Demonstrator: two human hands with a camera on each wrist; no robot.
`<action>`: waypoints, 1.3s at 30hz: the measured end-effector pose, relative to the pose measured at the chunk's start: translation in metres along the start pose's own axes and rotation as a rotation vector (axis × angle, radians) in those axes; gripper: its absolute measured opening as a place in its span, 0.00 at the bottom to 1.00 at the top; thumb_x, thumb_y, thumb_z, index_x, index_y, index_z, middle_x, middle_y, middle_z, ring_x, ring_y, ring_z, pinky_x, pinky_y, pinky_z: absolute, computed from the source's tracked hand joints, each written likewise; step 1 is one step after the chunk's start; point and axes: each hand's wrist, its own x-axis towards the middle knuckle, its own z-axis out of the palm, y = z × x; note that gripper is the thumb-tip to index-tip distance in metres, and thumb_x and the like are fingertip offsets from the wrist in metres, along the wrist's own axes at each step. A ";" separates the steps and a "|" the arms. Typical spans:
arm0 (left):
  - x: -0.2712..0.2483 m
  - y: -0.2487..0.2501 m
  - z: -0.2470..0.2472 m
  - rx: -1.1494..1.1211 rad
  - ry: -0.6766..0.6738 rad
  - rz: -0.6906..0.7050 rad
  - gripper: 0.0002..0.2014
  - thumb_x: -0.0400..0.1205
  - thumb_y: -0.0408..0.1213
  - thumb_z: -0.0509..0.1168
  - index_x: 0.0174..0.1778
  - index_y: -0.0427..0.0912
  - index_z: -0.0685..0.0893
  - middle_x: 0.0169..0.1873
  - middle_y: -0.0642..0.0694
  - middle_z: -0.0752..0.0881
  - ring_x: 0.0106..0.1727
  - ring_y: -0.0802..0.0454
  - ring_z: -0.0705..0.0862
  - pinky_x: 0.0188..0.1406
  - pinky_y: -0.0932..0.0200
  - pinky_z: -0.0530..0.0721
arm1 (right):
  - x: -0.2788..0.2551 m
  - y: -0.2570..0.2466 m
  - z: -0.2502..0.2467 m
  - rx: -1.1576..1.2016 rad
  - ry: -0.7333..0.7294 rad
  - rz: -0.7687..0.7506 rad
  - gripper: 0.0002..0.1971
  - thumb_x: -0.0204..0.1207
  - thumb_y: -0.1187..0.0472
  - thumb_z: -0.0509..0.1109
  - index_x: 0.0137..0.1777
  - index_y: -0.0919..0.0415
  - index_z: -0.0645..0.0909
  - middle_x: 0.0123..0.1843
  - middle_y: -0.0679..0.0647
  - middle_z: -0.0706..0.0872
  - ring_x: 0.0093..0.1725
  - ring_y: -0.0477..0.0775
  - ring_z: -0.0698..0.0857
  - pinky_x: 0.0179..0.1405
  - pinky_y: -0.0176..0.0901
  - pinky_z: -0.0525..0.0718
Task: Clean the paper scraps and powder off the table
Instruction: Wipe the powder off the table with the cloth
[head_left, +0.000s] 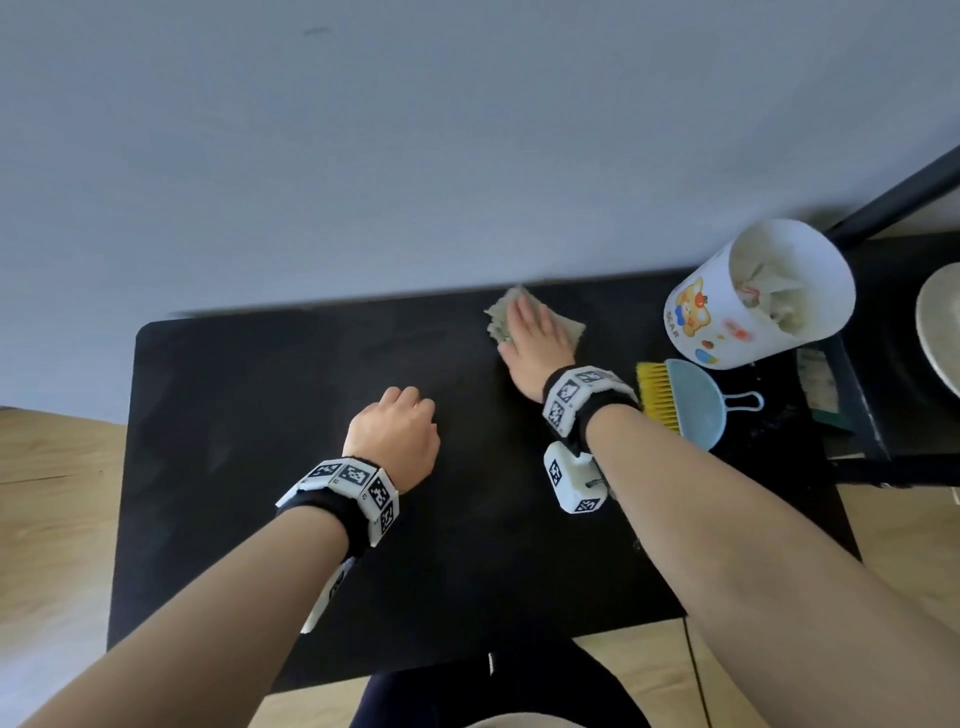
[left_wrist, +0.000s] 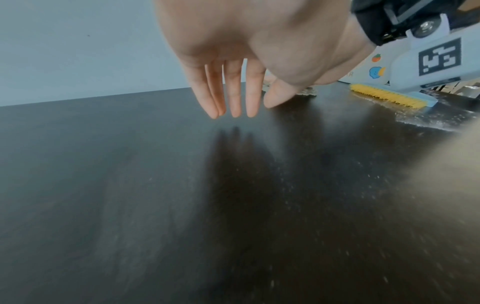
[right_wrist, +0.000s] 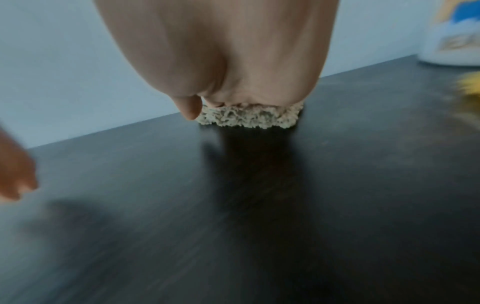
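Observation:
My right hand (head_left: 531, 325) lies flat on a beige fluffy cloth (head_left: 572, 329) at the far edge of the black table (head_left: 311, 389). In the right wrist view the palm (right_wrist: 221, 61) presses down on the cloth (right_wrist: 246, 118). Near the table's middle my left hand (head_left: 397, 431) hovers, and its fingers (left_wrist: 233, 98) hang relaxed just above the surface, holding nothing. White powder (left_wrist: 428, 121) streaks the tabletop near the brush, with faint specks closer in. Paper scraps (head_left: 769, 296) sit inside the bin.
A white bin (head_left: 696, 317) with a bear picture stands at the table's far right corner. A yellow-bristled brush (head_left: 657, 389) and blue dustpan (head_left: 696, 410) lie in front of it. A black frame (head_left: 883, 208) and a pale plate (head_left: 940, 332) are further right. A wall backs the table.

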 end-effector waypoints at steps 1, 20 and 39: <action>-0.006 -0.001 0.000 0.004 -0.004 -0.008 0.11 0.82 0.42 0.57 0.50 0.40 0.82 0.51 0.46 0.81 0.56 0.46 0.79 0.38 0.55 0.73 | -0.005 -0.012 0.009 -0.017 -0.019 -0.062 0.32 0.86 0.54 0.51 0.84 0.57 0.39 0.85 0.50 0.37 0.84 0.58 0.40 0.82 0.52 0.41; -0.068 0.075 0.021 0.061 0.022 -0.035 0.08 0.80 0.38 0.61 0.46 0.39 0.83 0.46 0.46 0.83 0.51 0.45 0.81 0.38 0.54 0.78 | -0.163 0.035 0.096 -0.244 -0.099 -0.440 0.31 0.87 0.52 0.48 0.84 0.52 0.37 0.85 0.45 0.35 0.83 0.48 0.36 0.78 0.44 0.33; -0.092 0.187 0.050 0.078 -0.066 0.021 0.12 0.83 0.42 0.54 0.54 0.42 0.79 0.55 0.47 0.80 0.59 0.48 0.77 0.46 0.54 0.79 | -0.246 0.153 0.099 -0.086 -0.070 -0.195 0.31 0.87 0.52 0.46 0.83 0.53 0.34 0.84 0.49 0.33 0.83 0.54 0.35 0.81 0.51 0.36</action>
